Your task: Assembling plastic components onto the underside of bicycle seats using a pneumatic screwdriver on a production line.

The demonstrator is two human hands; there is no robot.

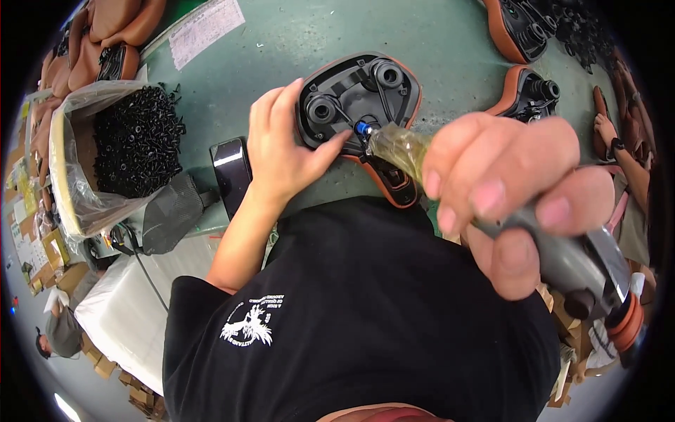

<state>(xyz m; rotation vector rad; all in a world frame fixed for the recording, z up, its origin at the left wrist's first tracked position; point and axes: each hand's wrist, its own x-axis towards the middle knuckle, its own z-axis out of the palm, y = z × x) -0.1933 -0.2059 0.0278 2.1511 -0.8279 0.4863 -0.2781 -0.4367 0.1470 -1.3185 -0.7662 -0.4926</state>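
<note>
Right hand (pixel 517 204) nearest the camera — fingers wrapped tight round a grey power driver (pixel 562 260). Its clear yellowish nose runs forward-left to a blue tip (pixel 363 128) set against the underside of a bicycle saddle (pixel 358 98).

Left hand (pixel 285 144) lies open and flat on the saddle's left edge, thumb pressed toward the middle near the tip, gripping nothing.

Saddle sits upside down on the green bench (pixel 281 42), just ahead of the black-shirted torso — black plastic base up, brown cover showing at the rim.

Left of the left hand: a small glossy black block (pixel 230 172), then a bag-lined box of black screws (pixel 137 141).

Farther off, more upturned brown saddles (pixel 527 95) at right, brown saddle covers (pixel 116 21) at top left. Another person's arm (pixel 622 151) at far right.
</note>
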